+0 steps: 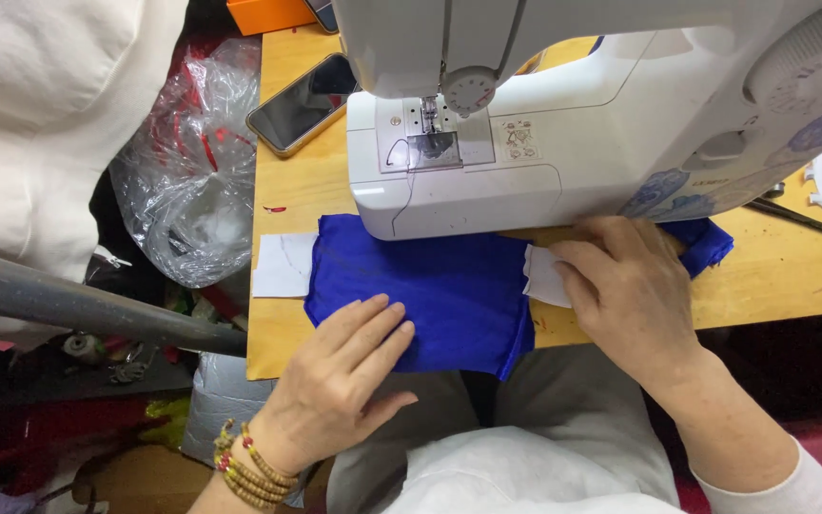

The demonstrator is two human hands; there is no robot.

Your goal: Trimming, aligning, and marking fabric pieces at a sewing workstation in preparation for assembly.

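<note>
A blue cloth [430,286] lies on the wooden table [287,181] in front of a white sewing machine [573,124]. My left hand [344,376] rests flat on the cloth's near left corner, fingers together; beaded bracelets circle that wrist. My right hand [625,290] lies on the cloth's right part and pinches a small white fabric piece [542,278] with the thumb. The needle and presser foot [427,119] stand above a bare plate, with no cloth under them.
Another white fabric piece [283,265] lies left of the cloth. A phone [302,103] sits at the table's back left. A crumpled clear plastic bag [187,171] hangs off the left edge. Black scissors [792,211] lie at the right. A grey pole [78,305] crosses low left.
</note>
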